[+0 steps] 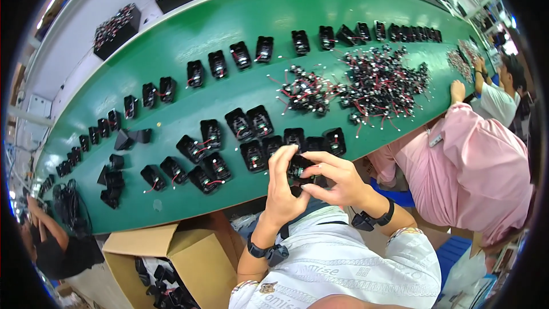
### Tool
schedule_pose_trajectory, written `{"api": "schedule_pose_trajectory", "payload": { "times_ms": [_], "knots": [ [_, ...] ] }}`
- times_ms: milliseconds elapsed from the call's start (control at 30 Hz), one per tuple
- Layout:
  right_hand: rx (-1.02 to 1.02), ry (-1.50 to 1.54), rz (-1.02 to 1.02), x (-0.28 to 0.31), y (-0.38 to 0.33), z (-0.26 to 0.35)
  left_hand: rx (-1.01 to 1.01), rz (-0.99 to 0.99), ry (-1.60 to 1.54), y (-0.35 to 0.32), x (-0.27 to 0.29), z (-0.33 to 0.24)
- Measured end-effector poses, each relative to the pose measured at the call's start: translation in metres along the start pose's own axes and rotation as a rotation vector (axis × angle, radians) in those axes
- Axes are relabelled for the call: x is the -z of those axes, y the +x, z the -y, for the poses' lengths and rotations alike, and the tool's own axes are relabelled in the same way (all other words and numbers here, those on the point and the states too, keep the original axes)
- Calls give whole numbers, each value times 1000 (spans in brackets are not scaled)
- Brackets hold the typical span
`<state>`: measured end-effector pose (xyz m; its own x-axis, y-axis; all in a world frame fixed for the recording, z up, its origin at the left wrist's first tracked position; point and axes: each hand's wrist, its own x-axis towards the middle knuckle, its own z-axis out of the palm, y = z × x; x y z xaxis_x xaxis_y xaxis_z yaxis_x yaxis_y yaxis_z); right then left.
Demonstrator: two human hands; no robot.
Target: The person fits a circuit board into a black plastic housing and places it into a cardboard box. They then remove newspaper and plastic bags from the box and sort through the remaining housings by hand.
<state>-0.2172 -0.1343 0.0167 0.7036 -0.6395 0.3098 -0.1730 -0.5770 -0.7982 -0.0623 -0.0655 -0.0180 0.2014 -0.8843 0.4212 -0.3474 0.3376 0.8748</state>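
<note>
Close to my body, at the near edge of the green table, I hold a black plastic housing (298, 167) with a small green circuit board inside. My left hand (282, 191) grips its left side, fingers up along it. My right hand (338, 179) closes on it from the right, thumb and fingertips at its opening. Just beyond my hands stand several similar black housings (253, 156), some with green boards and red wires. More housings with red leads (211, 134) lie to the left. What my fingertips press inside is too small to make out.
A heap of small wired parts (386, 86) covers the table at right, beside a smaller heap (309, 90). Housings (218, 64) line the far side. An open carton (143, 241) stands below left. A person in pink (472, 166) sits at right; black cables (70, 206) lie far left.
</note>
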Motion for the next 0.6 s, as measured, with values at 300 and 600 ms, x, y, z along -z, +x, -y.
{"api": "schedule_pose_trajectory", "payload": {
  "times_ms": [300, 600],
  "knots": [
    [-157, -407, -340, 50, -33, -13, -2, 97, -8, -4, -15, -14],
    [-282, -419, -486, 64, -50, -24, 124, -156, -11, -45, 46, 3]
  ]
}}
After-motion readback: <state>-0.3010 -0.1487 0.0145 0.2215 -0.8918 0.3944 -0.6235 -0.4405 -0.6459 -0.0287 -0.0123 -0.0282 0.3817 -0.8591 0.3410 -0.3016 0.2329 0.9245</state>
